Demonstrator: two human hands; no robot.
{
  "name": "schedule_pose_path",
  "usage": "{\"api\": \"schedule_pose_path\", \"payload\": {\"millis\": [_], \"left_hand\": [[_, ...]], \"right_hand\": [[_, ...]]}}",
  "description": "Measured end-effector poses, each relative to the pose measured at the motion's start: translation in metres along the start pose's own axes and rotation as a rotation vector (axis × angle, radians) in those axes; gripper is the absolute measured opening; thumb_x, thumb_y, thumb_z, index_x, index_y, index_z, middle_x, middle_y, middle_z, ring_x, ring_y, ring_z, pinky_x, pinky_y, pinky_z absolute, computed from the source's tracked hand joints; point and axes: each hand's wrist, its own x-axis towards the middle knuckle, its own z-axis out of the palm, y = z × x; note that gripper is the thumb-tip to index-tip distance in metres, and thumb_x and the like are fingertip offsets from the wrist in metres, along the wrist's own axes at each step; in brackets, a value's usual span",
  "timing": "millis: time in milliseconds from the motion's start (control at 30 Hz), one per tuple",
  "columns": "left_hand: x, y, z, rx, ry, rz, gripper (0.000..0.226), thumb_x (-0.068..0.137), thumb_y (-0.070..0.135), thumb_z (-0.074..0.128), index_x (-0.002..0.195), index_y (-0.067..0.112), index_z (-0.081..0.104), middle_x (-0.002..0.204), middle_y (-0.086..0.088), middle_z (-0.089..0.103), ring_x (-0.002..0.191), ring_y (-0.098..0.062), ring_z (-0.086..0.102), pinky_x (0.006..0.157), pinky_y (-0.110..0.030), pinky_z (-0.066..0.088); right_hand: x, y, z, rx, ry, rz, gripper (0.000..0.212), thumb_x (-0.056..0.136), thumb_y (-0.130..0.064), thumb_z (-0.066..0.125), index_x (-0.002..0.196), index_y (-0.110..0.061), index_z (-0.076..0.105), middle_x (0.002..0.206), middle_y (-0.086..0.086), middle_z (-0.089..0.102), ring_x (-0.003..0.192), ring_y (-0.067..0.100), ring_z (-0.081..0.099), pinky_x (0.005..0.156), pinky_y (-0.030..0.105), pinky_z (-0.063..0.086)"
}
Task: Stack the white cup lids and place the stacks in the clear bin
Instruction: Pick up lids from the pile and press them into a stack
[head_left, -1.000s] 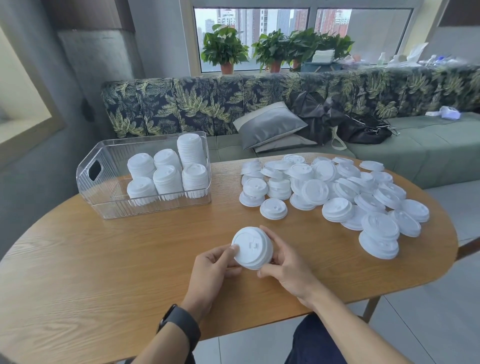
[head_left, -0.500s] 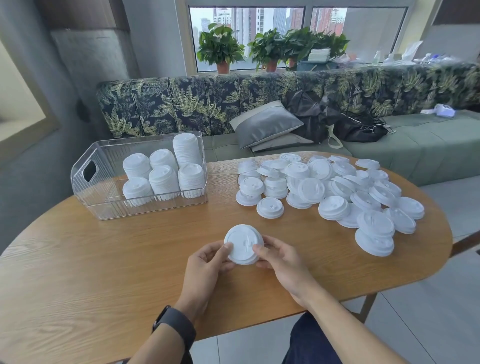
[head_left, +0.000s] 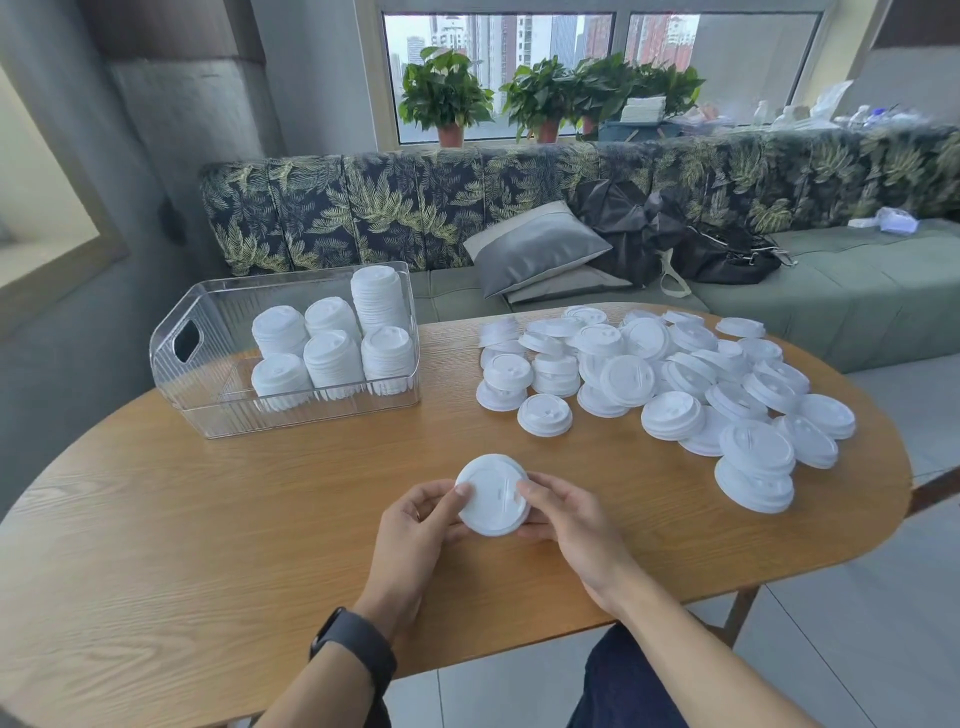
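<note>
A short stack of white lids (head_left: 492, 494) sits low at frame centre, pinched at its rim between the left hand (head_left: 415, 525) and right hand (head_left: 563, 519), apparently to square it up just above the wooden table (head_left: 208, 545). Loose lids (head_left: 675, 384) lie heaped at right within reach; the clear bin (head_left: 208, 410), upper left, already holds six stacks.
</note>
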Motion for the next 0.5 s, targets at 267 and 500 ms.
{"api": "schedule_pose_path", "payload": {"millis": [267,500], "left_hand": [[-0.0001,0.0004,-0.0015,-0.011,0.003,0.006,0.047,0.083,0.042,0.077,0.111,0.004,0.074,0.108,-0.01,0.078,0.105,-0.024,0.074,0.085,-0.035,0.061],[-0.0018,0.0024,-0.0022,-0.013,-0.024,0.002,0.045,0.086,0.038,0.076,0.112,0.002,0.073,0.106,-0.011,0.079,0.104,-0.026,0.075,0.088,-0.037,0.06]], "right_hand": [[-0.0005,0.0002,0.0032,-0.044,0.002,-0.006,0.024,0.1,-0.034,0.064,0.116,-0.02,0.075,0.105,0.003,0.08,0.101,0.021,0.075,0.088,0.035,0.061],[-0.0002,-0.0012,0.0051,-0.047,0.004,0.002,0.027,0.099,-0.037,0.065,0.114,-0.018,0.076,0.103,0.003,0.08,0.1,0.023,0.075,0.086,0.037,0.06]]}}
